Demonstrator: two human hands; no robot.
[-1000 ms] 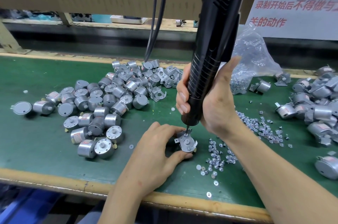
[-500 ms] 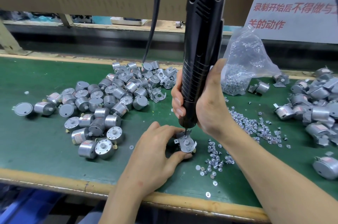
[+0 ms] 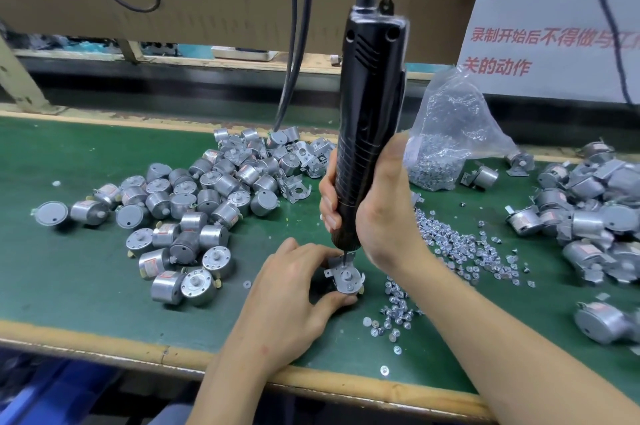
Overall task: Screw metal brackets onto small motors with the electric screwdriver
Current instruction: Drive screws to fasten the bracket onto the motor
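Small silver cylindrical motor [image 3: 347, 286], capped by a bent metal bracket [image 3: 332, 267], is held on the green-matted bench [image 3: 69, 272] near its front edge. It is pinched between thumb and fingers of the left hand [image 3: 294, 289]. The black electric screwdriver [image 3: 367, 133] is gripped upright by the right hand [image 3: 384, 213], fingers wrapped round the barrel, bit tip set on the bracket. From the held motor, a heap of bare silver motors [image 3: 194, 209] is noted at 10 o'clock and scattered loose silver screws [image 3: 460, 251] at 3 o'clock.

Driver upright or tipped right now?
Nearly upright: the electric screwdriver stands bit-down on the bracket, top leaning slightly right, gripped by the right hand; left hand holds the motor.
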